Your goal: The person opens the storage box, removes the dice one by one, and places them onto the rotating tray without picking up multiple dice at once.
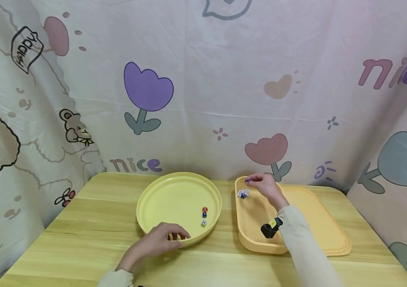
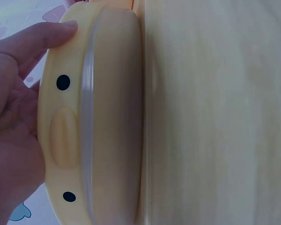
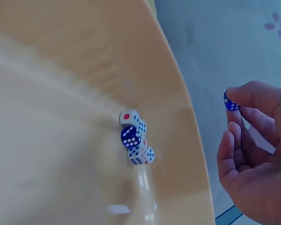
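My right hand (image 1: 266, 186) pinches a blue die (image 3: 232, 101) with white pips between thumb and fingertips, above the far end of the orange rectangular bin (image 1: 261, 244). Inside that bin, several white dice (image 3: 136, 154) and a blue die (image 3: 130, 136) lie bunched together near its wall. My left hand (image 1: 162, 239) grips the near rim of the round yellow tray (image 1: 167, 195), thumb on the outer wall and fingers over the edge. On the tray's right side a red die (image 1: 205, 209), a blue die (image 1: 204, 215) and a white die (image 1: 203, 223) form a rough row.
A flat orange lid (image 1: 323, 223) lies on the wooden table (image 1: 81, 239), right of the bin and partly behind the right forearm. A printed curtain (image 1: 203, 79) hangs along the table's back and sides. The right wrist wears a small black camera (image 1: 271, 228).
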The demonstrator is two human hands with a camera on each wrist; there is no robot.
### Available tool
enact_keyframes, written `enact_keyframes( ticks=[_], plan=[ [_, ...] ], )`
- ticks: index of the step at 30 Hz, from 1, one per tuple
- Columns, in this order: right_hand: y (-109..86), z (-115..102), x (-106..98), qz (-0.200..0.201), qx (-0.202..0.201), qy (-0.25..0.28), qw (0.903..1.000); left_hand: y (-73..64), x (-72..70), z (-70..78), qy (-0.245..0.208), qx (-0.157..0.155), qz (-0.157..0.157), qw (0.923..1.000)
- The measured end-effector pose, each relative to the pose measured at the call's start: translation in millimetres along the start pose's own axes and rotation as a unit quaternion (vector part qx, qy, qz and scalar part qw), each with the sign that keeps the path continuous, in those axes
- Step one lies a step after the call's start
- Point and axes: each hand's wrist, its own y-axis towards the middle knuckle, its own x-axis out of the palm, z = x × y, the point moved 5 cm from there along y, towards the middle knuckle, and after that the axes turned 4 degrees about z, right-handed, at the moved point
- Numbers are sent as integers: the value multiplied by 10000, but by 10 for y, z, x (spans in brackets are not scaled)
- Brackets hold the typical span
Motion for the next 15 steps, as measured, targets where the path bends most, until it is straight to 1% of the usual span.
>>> enact_keyframes(
  ticks=[4,10,15],
  plan=[
    [-56,-80,8,-22,-95,-7,10000,0,-1,-2,-10,56,-2,10000],
    [-170,-189,54,-129,-276,99,9995,-3,-9,-10,24,55,0,10000],
    [-266,-263,90,-89,-296,152,9994,-5,-3,-4,-23,47,-20,10000]
  ],
)
